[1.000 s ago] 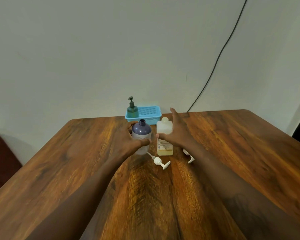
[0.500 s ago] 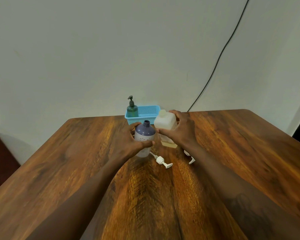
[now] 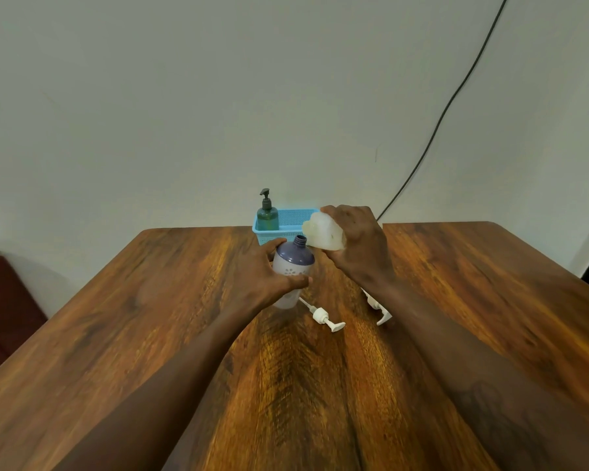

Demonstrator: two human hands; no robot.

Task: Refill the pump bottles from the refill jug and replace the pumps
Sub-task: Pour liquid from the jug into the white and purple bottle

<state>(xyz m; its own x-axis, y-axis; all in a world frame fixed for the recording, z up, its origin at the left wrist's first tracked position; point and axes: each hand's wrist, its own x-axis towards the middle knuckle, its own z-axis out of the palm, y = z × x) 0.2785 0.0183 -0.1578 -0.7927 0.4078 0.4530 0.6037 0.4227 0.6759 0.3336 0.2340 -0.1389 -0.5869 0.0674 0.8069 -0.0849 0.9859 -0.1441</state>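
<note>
My left hand [image 3: 267,278] grips a purple-topped pump bottle [image 3: 293,263] with no pump on it, tilted slightly right, its base on the wooden table [image 3: 150,317]. My right hand [image 3: 357,248] holds the translucent white refill jug [image 3: 322,234] lifted and tipped leftward, with its spout just above and right of the bottle's open neck. One white pump [image 3: 322,316] lies on the table in front of the bottle. A second white pump [image 3: 378,305] lies partly hidden under my right forearm.
A light blue basket [image 3: 291,220] stands at the table's far edge against the wall, with a dark green pump bottle [image 3: 267,214] in its left end. A black cable [image 3: 436,130] runs down the wall at right. A dark red seat [image 3: 0,300] is at left.
My right hand closed on the refill jug, lifted it off the table and tipped it left toward the bottle's neck. My left hand kept hold of the purple bottle and leaned it right.
</note>
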